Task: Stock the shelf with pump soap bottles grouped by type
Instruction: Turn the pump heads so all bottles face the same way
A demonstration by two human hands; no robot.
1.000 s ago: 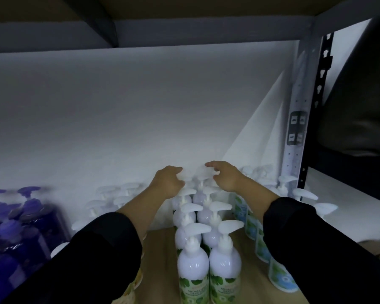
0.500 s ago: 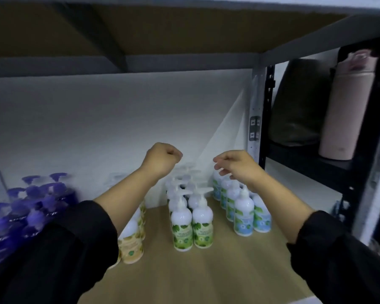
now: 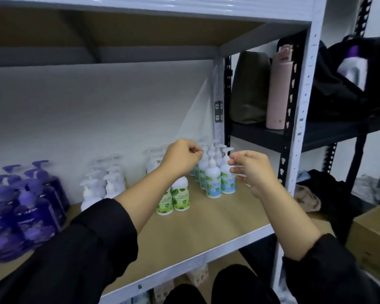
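Both hands are now drawn back from the bottle rows, where a second ago they were reaching in over the pump heads at the rear of the shelf (image 3: pixel 208 224). I am holding my left hand (image 3: pixel 181 157) up in a loose fist, fingers curled, gripping nothing. My right hand (image 3: pixel 253 170) is hovering just in front of the blue-label bottles (image 3: pixel 219 179), fingers half bent and relaxed, also holding nothing.

Green-label bottles (image 3: pixel 173 198) are standing in a row at centre, partly hidden behind my left forearm. Blue-label bottles are standing just to their right, near the white upright post (image 3: pixel 303 110). White bottles with pale labels (image 3: pixel 101 185) are standing further left, and purple bottles (image 3: pixel 26 205) are grouped at the far left; both groups are blurred.

On the neighbouring black rack, a pink flask (image 3: pixel 280 91) is standing beside a dark bag (image 3: pixel 249 88). A cardboard box (image 3: pixel 373 238) is sitting low at the right edge.
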